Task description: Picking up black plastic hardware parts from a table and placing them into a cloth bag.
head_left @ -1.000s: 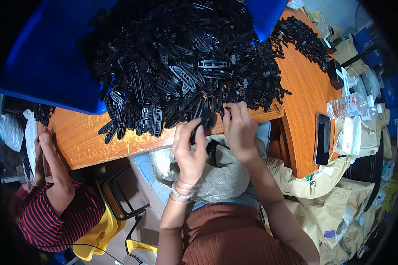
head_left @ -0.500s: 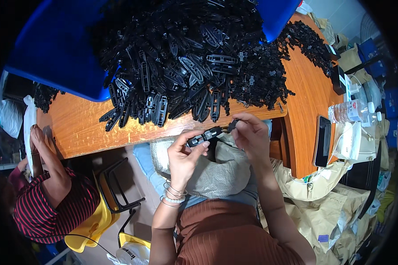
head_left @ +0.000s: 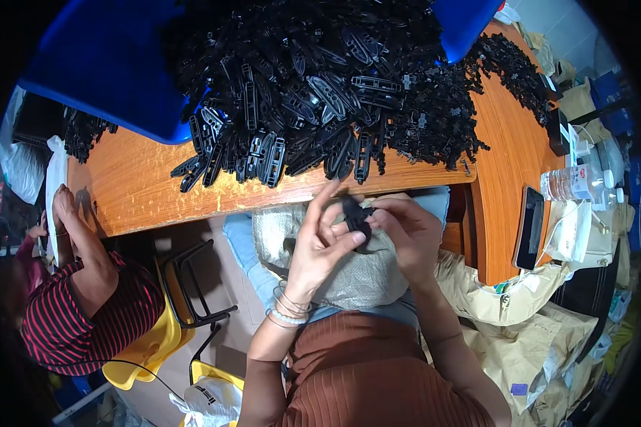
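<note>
At the far left end of the bench, a co-worker in a striped shirt sits on a yellow chair with a hand resting on the bench's near edge beside a white bag; a small clump of black parts lies by that end. A blue bin sits tipped at the back left, and out of it a very large heap of black plastic clips spills across the middle of the bench right up to its near edge, so the stock yet to be handled looks far greater than anything finished. Just below that near edge, over a grey woven sack spread in the person's lap, the left hand and the right hand meet on one black clip piece: the left thumb and fingers are pinched onto its lower part, the right fingertips are closed on its upper end, and the piece is held in the air between them, clear of the bench. Whether the sack already holds done pieces cannot be told, since the hands cover its mouth. I judge the work to be early, with one piece in hand and the heap barely dented. Toward the right end of the bench a second scatter of smaller black parts lies, then a dark phone and a clear water bottle near the right edge, with brown paper sacks below.
</note>
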The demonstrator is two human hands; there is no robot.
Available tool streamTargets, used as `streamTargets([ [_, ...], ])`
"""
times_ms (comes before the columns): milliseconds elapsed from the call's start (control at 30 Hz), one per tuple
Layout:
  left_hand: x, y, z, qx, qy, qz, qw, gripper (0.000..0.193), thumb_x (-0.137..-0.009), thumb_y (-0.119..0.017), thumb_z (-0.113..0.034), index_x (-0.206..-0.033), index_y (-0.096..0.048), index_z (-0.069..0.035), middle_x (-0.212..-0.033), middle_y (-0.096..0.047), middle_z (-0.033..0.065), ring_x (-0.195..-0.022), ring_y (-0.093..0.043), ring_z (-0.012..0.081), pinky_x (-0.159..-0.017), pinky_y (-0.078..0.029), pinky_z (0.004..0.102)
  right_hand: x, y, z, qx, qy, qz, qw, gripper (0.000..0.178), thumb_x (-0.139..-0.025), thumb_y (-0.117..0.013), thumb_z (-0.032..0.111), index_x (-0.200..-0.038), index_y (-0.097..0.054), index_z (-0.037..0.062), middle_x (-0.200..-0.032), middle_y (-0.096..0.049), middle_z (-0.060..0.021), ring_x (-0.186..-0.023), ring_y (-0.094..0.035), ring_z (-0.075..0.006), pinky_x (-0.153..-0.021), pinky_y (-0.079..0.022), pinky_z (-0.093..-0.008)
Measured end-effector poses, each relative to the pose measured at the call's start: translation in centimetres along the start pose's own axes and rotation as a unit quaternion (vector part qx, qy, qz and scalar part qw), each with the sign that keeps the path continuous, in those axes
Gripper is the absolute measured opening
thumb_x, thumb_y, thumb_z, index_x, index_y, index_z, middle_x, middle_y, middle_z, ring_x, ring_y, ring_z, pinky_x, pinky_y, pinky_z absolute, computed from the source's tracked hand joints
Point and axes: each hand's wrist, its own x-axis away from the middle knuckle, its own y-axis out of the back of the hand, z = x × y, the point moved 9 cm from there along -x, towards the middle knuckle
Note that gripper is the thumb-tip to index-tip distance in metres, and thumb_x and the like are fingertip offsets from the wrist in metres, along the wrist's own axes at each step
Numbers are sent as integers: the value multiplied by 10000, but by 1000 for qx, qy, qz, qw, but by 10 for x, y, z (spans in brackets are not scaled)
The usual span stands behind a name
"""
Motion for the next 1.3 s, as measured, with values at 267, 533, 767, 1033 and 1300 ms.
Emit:
streamTargets([
  [267, 3, 9, -8, -96, -61, 31, 993, 300, -789, -644, 114, -1062, -568, 15, -1105, -619, 149, -894, -641, 126, -718, -537, 198, 4, -10, 20, 198, 131, 53, 970, 143, -786, -603, -63, -926, -628, -41, -940, -611, -105, -908, -580, -188, -817, -445, -288],
  [533, 9, 16, 1, -77, -12, -1, 997, 270, -806, -645, 87, -1059, -569, 32, -823, -670, 104, -718, -673, 145, -642, -556, 214, 19, -16, 36, 394, 272, 15, 878, 163, -764, -623, -49, -916, -636, 8, -945, -615, -65, -850, -565, -188, -766, -441, -305],
  [767, 5, 21, 5, -167, 1, -9, 986, 159, -811, -618, 95, -939, -551, 27, -752, -632, 75, -660, -634, 113, -596, -512, 203, 12, 3, -12, 270, -11, 45, 962, 239, -749, -694, 58, -984, -674, 20, -811, -626, -19, -710, -489, -93, -669, -407, -229],
  [1033, 13, 43, 26, -219, 59, 88, 970, 158, -877, -577, -19, -1013, -648, 20, -942, -680, 134, -773, -648, 184, -732, -520, 280, 13, 8, -37, 274, 25, 146, 950, 168, -790, -676, 103, -929, -668, 9, -785, -639, -83, -664, -560, -170, -631, -441, -287],
  [1300, -26, 24, -59, -607, -342, -90, 711, 226, -782, -621, 16, -999, -562, -1, -933, -523, 162, -837, -553, 339, -717, -461, 404, -55, 16, 11, 515, 210, -101, 825, 104, -829, -602, 54, -901, -608, -21, -857, -590, -157, -732, -604, -328, -671, -477, -392],
])
